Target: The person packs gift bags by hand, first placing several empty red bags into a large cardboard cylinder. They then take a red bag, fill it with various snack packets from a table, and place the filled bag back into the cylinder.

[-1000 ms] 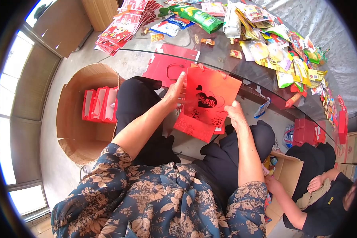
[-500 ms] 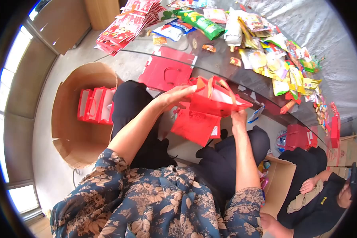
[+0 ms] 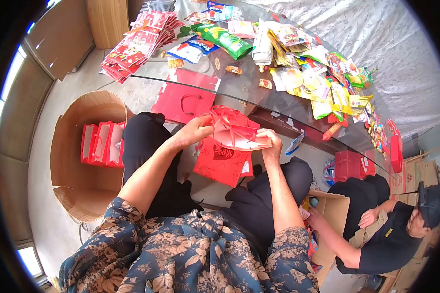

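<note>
A red paper gift bag (image 3: 222,163) hangs above my lap, its top spread apart so the pale inside shows. My left hand (image 3: 198,131) grips the left side of its rim near the handles. At the right corner of the opening, the thumb and fingers of my right hand (image 3: 271,144) are closed on the rim. Whether anything lies inside the bag cannot be seen. Behind it, another red bag (image 3: 187,95) with a handle lies beneath the glass table's edge.
A cardboard box (image 3: 66,141) with several red bags (image 3: 101,145) stands at left. Snack packets (image 3: 322,85) and a stack of red printed packets (image 3: 137,46) cover parts of the glass table (image 3: 181,80). At right, a co-worker (image 3: 381,229) reaches into an open carton (image 3: 335,219).
The bag has tipped so its opening faces me more, with both hands still on it. The view has shifted right, and the co-worker's hand now shows inside the carton.
</note>
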Motion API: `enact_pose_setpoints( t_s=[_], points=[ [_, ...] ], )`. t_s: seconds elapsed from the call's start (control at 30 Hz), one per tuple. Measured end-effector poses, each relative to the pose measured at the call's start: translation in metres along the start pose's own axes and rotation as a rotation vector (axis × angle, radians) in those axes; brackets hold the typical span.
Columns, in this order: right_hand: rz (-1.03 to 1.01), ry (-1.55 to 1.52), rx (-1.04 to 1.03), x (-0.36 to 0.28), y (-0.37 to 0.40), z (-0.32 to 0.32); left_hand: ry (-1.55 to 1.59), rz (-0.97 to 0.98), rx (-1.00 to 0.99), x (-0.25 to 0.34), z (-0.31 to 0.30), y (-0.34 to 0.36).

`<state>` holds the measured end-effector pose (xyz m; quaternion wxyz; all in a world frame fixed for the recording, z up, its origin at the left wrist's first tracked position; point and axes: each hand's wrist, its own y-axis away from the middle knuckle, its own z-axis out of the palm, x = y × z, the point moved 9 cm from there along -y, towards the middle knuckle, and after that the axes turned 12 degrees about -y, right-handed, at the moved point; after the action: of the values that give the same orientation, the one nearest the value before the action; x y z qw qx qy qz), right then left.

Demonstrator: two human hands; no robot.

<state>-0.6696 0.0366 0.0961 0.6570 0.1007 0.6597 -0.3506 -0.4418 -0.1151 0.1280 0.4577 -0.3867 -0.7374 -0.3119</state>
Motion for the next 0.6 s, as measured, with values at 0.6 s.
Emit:
enact_pose_setpoints(
  t_s=[0.6],
  points=[
    [-0.190,0.361,-0.050,-0.156,0.033,0.053,-0.572,0.116,0.619,0.063,-0.030,0.017]
  ],
)
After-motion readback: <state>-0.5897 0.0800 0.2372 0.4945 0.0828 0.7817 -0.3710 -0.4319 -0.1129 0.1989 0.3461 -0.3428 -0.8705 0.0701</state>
